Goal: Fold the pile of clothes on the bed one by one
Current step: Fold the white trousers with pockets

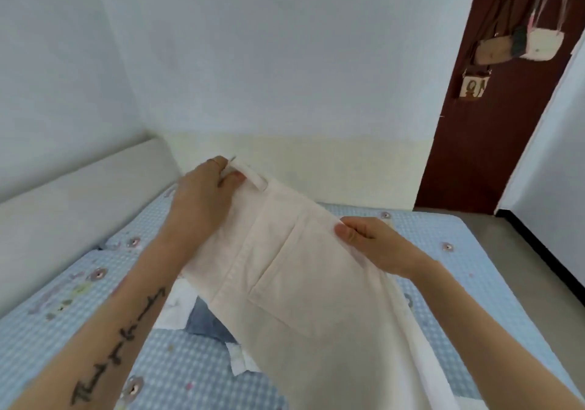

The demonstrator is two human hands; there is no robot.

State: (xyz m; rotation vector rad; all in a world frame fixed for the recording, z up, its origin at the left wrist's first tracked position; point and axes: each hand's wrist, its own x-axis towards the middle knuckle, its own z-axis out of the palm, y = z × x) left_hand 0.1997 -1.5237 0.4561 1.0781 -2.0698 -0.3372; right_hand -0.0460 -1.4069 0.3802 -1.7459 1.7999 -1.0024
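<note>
Both hands hold a pair of cream trousers [285,270] up above the bed [443,270], back pocket facing the camera. The left hand [202,194] pinches the waistband at a belt loop, thumb on top; the right hand [376,245] grips the other edge of the waistband, fingers curled round the cloth. The legs hang down toward the camera. Beneath them, on the blue checked sheet, lie a denim garment [205,321] and a white garment [175,308]. Small bags [519,45] hang on a dark red door [474,143].
</note>
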